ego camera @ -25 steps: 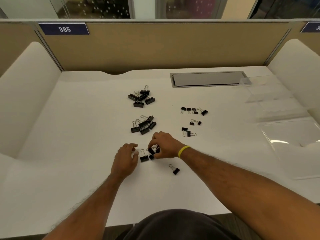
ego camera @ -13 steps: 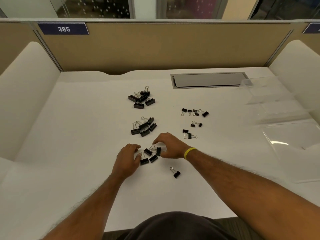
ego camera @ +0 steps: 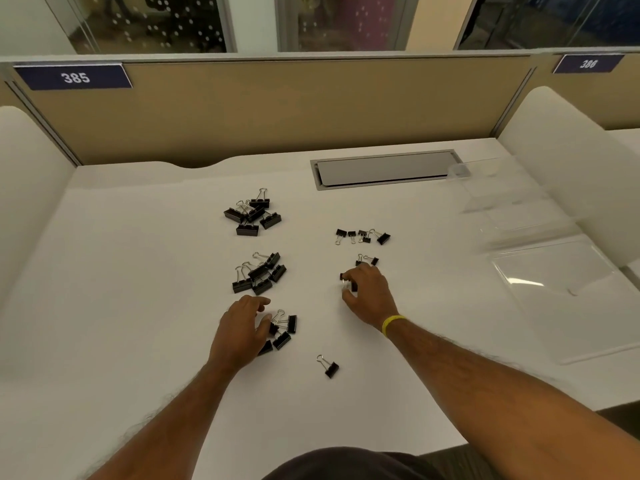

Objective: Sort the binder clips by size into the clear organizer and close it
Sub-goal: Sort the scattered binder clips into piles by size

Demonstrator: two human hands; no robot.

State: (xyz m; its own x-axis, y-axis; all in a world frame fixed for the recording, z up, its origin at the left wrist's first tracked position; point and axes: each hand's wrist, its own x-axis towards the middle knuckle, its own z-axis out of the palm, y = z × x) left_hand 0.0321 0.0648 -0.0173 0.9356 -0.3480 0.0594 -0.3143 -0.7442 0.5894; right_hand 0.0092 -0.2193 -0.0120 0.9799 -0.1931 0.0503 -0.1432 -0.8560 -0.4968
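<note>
While the right hand point(ego camera: 367, 292) curls over a small clip point(ego camera: 343, 277) just right of mid-bench, thumb and fingertips pinching it, the left hand point(ego camera: 242, 327) lies loose at seven o'clock, holding nothing, thumb against the near pile point(ego camera: 285, 327). Nothing is in the clear organizer point(ego camera: 519, 216) yet. It sits well apart at two o'clock, with its lid point(ego camera: 554, 275) lying open towards three.

Watch that pinch! A second dark clip seems to sit under the same fingers, and I can't tell whether it's held. Lift now and it could drag along, then drop on the way.

It's a long carry too. A tiny sprung clip in fingertips can slip, and the see-through dividers are hard to read from here, so the wrong compartment is a real risk.

Over at ten o'clock, the middle pile point(ego camera: 259, 271) and the far pile point(ego camera: 252, 213) at eleven look close in size, their wire handles crossing. Grab one and a neighbour may come up hooked to it.

The left thumb could nudge the near pile apart. And that lone clip point(ego camera: 330, 367) at six o'clock sits close to the bench point(ego camera: 138, 271) edge, where it's easy to forget or sweep off with a forearm.
</note>
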